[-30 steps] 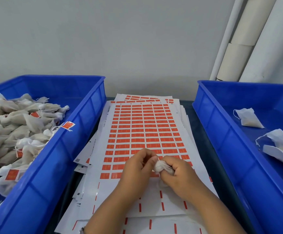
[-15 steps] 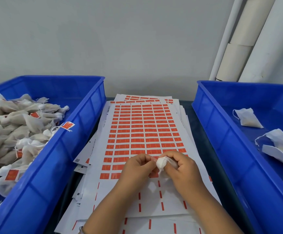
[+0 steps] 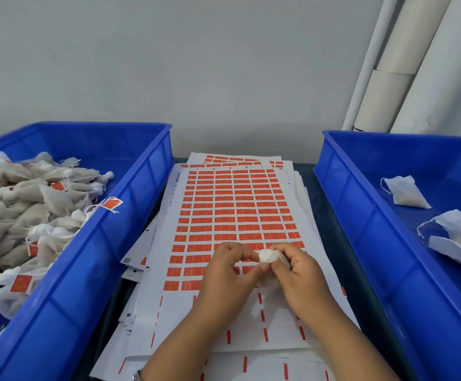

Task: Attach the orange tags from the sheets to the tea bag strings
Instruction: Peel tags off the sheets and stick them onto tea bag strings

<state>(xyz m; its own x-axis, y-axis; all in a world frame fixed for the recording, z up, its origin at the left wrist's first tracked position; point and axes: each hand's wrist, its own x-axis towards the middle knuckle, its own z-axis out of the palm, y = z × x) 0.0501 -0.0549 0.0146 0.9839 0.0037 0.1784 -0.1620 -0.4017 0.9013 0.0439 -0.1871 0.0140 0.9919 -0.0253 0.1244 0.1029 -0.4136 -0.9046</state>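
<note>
- Hands: left hand (image 3: pixel 230 273) and right hand (image 3: pixel 298 273), fingers curled, pinch a tea bag (image 3: pixel 268 255) together.
- Change: the tea bag has risen slightly above the tag sheet (image 3: pixel 232 210).
- Meaning: probably freeing its string; no tag attached yet.

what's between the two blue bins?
Head view: a stack of tag sheets fills the gap between left bin and right bin; both hands work over it.

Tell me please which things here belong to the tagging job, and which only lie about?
Job: tea bag held in both hands; orange tag sheets; left bin of tagged bags; right bin of untagged bags.
Lying about: white pipe; cardboard tubes.
</note>
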